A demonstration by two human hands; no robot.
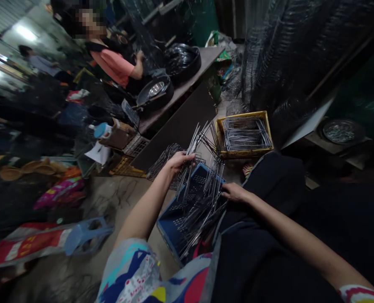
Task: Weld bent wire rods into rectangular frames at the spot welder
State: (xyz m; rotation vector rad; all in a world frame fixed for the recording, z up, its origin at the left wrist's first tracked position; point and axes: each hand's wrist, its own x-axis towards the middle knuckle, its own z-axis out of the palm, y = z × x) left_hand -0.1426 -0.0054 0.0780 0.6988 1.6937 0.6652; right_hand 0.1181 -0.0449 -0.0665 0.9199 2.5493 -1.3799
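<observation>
My left hand (179, 162) is closed round a bundle of thin, bent metal wires (193, 145), which stick out above and below the fingers. To its right, my right hand (234, 191) has its fingers curled at the edge of a second bundle of wires (214, 179). Both hands are over a blue perforated crate (169, 223), tilted in view, with loose wires (197, 219) lying in it. Another heap of wires (164, 162) lies beyond my left wrist. Just ahead stands a yellow crate (270, 141) holding many stacked wire pieces (245, 134).
A bench (205, 59) ahead carries black round pans (157, 94); a co-worker in a pink top (114, 65) is behind it. A blue stool (86, 235) stands at left. Dark stacked goods (278, 54) rise at right, near a bowl of small metal parts (341, 131).
</observation>
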